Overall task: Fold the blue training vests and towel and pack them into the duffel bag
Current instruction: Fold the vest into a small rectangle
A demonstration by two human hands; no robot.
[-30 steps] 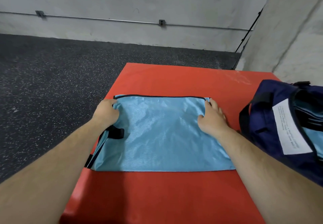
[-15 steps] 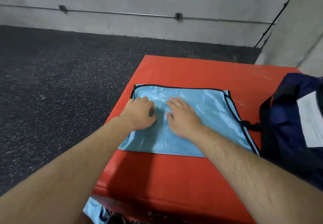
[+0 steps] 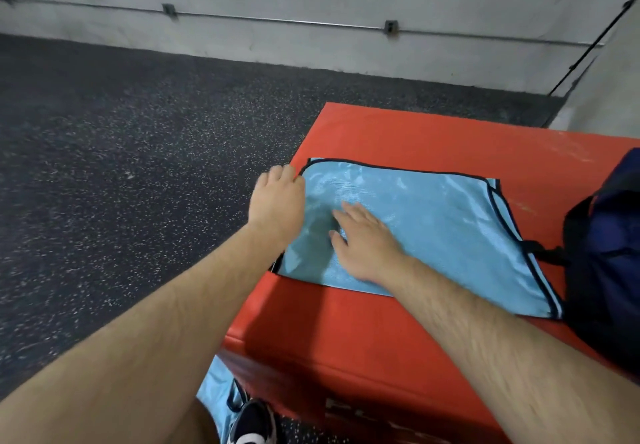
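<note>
One blue vest (image 3: 415, 229) is laid flat on the red block (image 3: 398, 132), folded into a rough rectangle right under both hands. The duffel bag (image 3: 609, 253) is parked off to the right of the right hand, up against the vest's far edge.

The cloth is thin and shiny, so it should probably be treated as very light, floppy and kinda slippery. The layers could easily slide apart if it's lifted by one corner. Imo it's best taken at the black-trimmed edges, or scooped from underneath with the layers kept together.

The right hand (image 3: 367, 239) is laid flat on the vest's left half, fingers straight and spread, pressed onto the cloth. The left hand (image 3: 277, 208) is set at the vest's left edge, knuckles up, fingers bent down by the far corner. Whether any cloth is actually pinched can't be told. Both forearms are stretched forward.

More blue cloth (image 3: 214, 395) can be seen by a shoe (image 3: 252, 423), below the left forearm.
</note>
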